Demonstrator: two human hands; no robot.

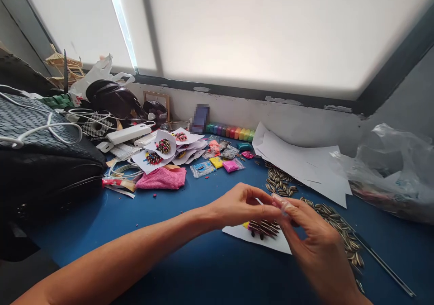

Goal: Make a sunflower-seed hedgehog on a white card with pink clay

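Fingers of my left hand (242, 205) and my right hand (310, 230) meet over a white sheet of paper (237, 233). Both are closed on a small clear plastic packet (283, 204) with something pink in it; the fingers hide part of it. On the paper below lies a hedgehog figure (266, 228) of sunflower seeds stuck in rows, with a bit of yellow and pink and small black balls under it. My hands cover its upper part. Striped sunflower seeds (330, 219) lie in a loose band behind and to the right of my right hand.
Finished-looking seed figures on paper (154, 158) overlap at the back left, behind a pink cloth (161, 178). Clay packets (232, 165) lie mid-table. White sheets (294, 160), a plastic bag (396, 178) and metal tweezers (383, 262) are on the right; a black bag (50, 169) stands left.
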